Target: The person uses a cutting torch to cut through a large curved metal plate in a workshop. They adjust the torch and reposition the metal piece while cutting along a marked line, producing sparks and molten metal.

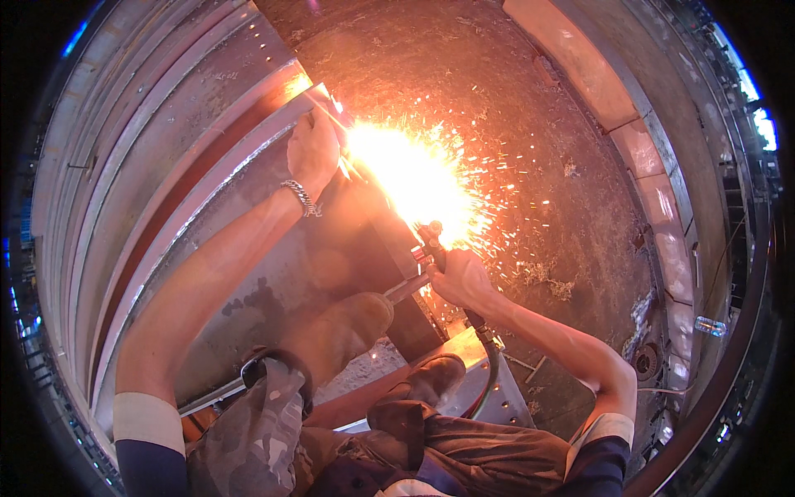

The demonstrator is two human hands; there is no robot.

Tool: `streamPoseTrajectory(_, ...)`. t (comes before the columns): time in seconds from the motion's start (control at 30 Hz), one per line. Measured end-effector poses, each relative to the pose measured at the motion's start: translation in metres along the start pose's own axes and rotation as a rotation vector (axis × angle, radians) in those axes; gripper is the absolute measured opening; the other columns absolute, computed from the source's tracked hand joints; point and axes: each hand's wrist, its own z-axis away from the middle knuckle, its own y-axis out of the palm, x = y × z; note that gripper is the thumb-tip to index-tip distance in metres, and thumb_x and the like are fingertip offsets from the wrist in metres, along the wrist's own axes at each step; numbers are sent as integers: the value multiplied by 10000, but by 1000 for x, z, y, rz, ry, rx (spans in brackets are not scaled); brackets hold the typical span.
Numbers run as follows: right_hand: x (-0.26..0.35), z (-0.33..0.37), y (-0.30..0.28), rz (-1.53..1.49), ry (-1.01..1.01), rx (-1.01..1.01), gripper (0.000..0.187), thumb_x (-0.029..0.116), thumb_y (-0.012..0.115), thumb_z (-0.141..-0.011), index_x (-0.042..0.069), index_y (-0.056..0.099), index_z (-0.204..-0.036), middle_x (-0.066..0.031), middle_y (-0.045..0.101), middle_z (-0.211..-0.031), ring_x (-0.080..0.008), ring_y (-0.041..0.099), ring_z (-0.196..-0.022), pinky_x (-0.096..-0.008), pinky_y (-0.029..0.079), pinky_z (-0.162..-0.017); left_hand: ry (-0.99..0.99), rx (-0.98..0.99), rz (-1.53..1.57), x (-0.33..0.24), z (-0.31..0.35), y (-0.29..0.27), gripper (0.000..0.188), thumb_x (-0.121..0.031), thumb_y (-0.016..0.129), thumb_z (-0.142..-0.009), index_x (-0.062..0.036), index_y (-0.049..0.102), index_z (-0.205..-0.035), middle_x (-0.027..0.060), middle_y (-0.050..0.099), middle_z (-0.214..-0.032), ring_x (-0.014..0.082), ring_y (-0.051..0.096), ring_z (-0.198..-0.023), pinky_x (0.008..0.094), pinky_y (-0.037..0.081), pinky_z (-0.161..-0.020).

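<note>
My right hand [464, 282] is closed around the handle of a cutting torch [432, 242], with small valve knobs showing in front of my fingers. A dark hose [492, 373] trails from it toward my lap. Beyond the torch, a white-hot glare [410, 170] throws sparks to the right and hides the torch's tip. Up and to the left, my left hand [315, 147] is curled against the end of a steel beam [248, 132], close beside the glare. Its fingertips are turned away, so what they grip cannot be made out. A chain bracelet [303, 199] circles that wrist.
Several long steel beams [124, 157] lie side by side on the left. Rough brown ground [571, 224] stretches to the right, bordered by more steel pieces [654, 199]. A shoe [439, 377] and my trouser legs are low in view, near a drilled steel plate [501, 399].
</note>
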Motion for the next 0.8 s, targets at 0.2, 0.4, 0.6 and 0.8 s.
streamPoseTrajectory(0.2,-5,-1,5,-5,-3,-42,321,297,634,-871,-12,712,-831,-266,686,-779,-442,693,-759,-529,549,-708,80,-61,-33,21,-19,6,483,-470,423,-1023,-29,550,-872,57,568,-638,193,637,-583,363,561,-623)
streamPoseTrajectory(0.4,-11,-4,13,-31,-12,-107,361,331,627,-880,-14,706,-814,-262,677,-746,-447,689,-742,-528,543,-700,72,-80,-54,19,-18,6,475,-461,433,-1020,-39,548,-834,61,563,-635,179,611,-566,376,583,-635)
streamPoseTrajectory(0.6,-11,0,9,-101,-43,-76,376,276,630,-874,-55,602,-696,-263,579,-613,-419,644,-629,-528,479,-620,42,-41,19,11,-10,5,481,-463,434,-1019,-35,552,-834,64,566,-637,178,608,-568,372,578,-642)
streamPoseTrajectory(0.8,-6,3,3,-65,1,-24,366,271,616,-869,-69,642,-736,-273,604,-630,-399,663,-641,-518,501,-641,27,-37,-11,10,-9,3,490,-471,430,-1021,-25,562,-865,64,569,-639,185,620,-576,372,563,-648)
